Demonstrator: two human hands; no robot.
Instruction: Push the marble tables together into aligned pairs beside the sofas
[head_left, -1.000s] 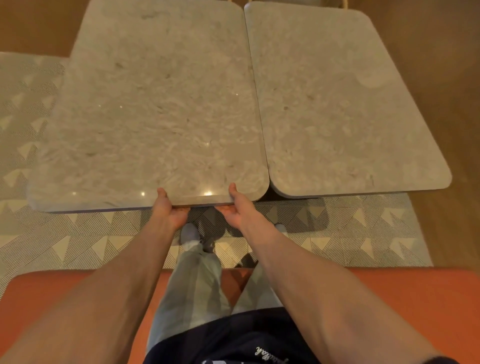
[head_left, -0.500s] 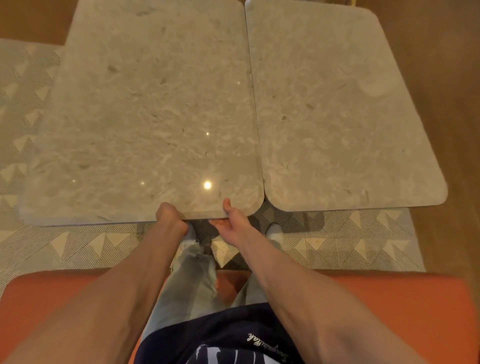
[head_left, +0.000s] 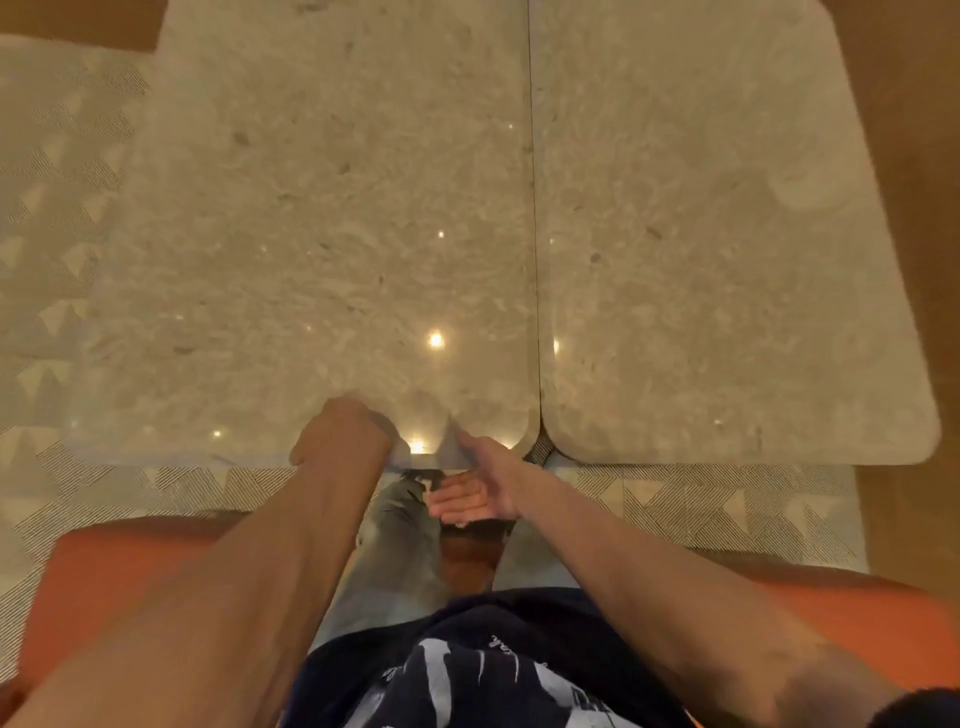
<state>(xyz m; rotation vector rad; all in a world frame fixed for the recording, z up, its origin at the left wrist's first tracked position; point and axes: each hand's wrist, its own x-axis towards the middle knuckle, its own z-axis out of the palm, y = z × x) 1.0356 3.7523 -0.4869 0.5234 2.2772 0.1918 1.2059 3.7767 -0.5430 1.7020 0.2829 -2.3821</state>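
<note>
Two beige marble tables stand side by side, with only a thin dark seam between them. The left marble table (head_left: 322, 218) and the right marble table (head_left: 717, 270) have their near edges almost level. My left hand (head_left: 340, 439) is curled over the left table's near edge. My right hand (head_left: 475, 486) has its thumb on that same edge near the inner corner, with its fingers below the top. The table legs are hidden.
I am on an orange sofa (head_left: 104, 582) that runs across the bottom of the view, with my legs between it and the tables. A patterned rug (head_left: 717, 509) lies under the tables. Wooden floor (head_left: 914, 208) shows on the right.
The left table has slid toward me and closed against the right one. Its near edge went from set back to almost level. My left hand now wraps further over the edge.
</note>
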